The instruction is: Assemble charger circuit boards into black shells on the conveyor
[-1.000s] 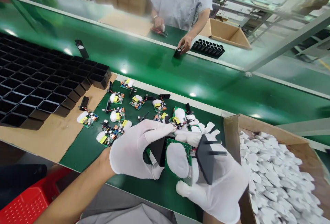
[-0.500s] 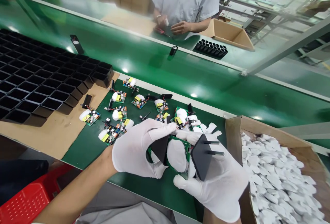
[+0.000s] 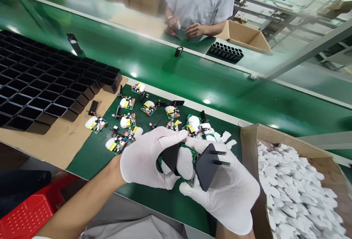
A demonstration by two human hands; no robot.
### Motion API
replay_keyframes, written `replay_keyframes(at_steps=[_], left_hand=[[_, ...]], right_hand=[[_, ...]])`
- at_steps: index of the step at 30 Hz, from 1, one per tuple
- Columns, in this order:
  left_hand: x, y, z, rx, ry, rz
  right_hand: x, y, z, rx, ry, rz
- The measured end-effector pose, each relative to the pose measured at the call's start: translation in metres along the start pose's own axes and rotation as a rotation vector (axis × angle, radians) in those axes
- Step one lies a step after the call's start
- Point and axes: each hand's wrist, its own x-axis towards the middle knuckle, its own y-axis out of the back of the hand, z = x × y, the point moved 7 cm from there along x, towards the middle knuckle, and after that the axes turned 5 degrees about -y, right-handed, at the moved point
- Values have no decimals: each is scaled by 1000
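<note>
White gloves cover both hands. My left hand (image 3: 151, 158) is closed around a black plastic charger case (image 3: 170, 156). Sticking partly out of the case's mouth is a green circuit board (image 3: 193, 153) with a white putty-like pad (image 3: 185, 163) on it. My right hand (image 3: 222, 191) grips a black plug cover (image 3: 206, 167) with two metal prongs pointing right, at the board's outer end. Cover and case are apart, with the pad showing between them. Beyond my hands, several small circuit boards (image 3: 127, 122) with yellow-wrapped parts and white pads lie on the green bench.
Rows of black open cases (image 3: 44, 96) stand on cardboard at left. A cardboard box (image 3: 249, 151) of white pads is at right. Past a pale rail, a green conveyor (image 3: 154, 62) carries black units. Across it sits a co-worker (image 3: 202, 4) near an open carton (image 3: 244, 37).
My right hand has moved left with the plug cover, narrowing the gap to the case and covering more of the board. The units on the conveyor have shifted left.
</note>
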Motion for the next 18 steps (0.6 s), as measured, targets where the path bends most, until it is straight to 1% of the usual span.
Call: replay_keyframes(at_steps=[7, 18], left_hand=[[0, -1, 0, 2, 1, -13], [-4, -2, -5, 10, 21, -4]], right_hand=[[1, -2, 0, -8, -16, -12], [5, -1, -5, -45, 21, 10]])
